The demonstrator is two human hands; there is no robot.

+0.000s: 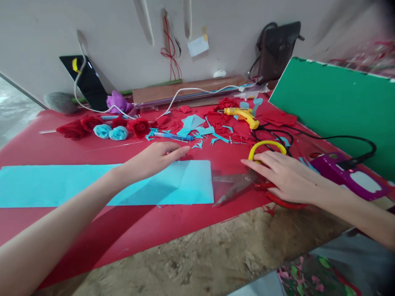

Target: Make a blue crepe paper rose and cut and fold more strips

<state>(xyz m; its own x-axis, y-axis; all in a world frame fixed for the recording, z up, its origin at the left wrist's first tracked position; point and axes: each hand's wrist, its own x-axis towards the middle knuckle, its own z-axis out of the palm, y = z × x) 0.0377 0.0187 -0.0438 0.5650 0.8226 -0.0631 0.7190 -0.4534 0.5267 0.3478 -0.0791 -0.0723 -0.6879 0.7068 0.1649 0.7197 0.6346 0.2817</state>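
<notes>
A long light-blue paper strip (191,181) lies flat across the left and middle of the red work surface. My left hand (157,158) is over its upper edge, thumb stretched out to the right and a small gap between thumb and fingers; it appears to hold nothing. Just right of the strip's end are scissors (237,187) with one yellow and one red handle. Their blades are spread apart and point left toward the paper. My right hand (280,176) grips the scissors at the handles, its palm hiding part of them.
Red and blue paper scraps (193,123) litter the back, with a blue pen (174,135), paper roses (138,127) and a yellow glue gun (242,115). At right are a purple power strip (348,174), black cable (333,137) and green board (333,98). Bare wood (191,250) edges the front.
</notes>
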